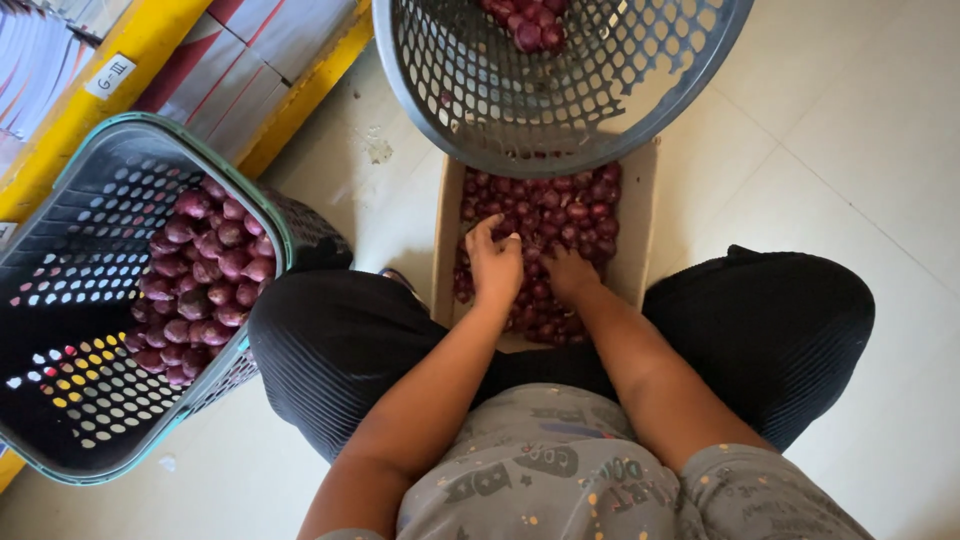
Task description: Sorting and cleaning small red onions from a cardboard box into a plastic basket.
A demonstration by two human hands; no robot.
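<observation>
Your left hand (494, 262) pinches one red onion (512, 240) mid-box; your right hand (570, 275) rests among the onions, grip hidden — cardboard box (448, 215) mostly full, two baskets (90, 230) partly filled — sorting likely midway.

Both hands (530, 270) down in onion-filled cardboard box (640, 230) between knees. Round basket (450, 100) behind box. Rectangular basket (60, 240) of onions (205, 270) at left.
</observation>
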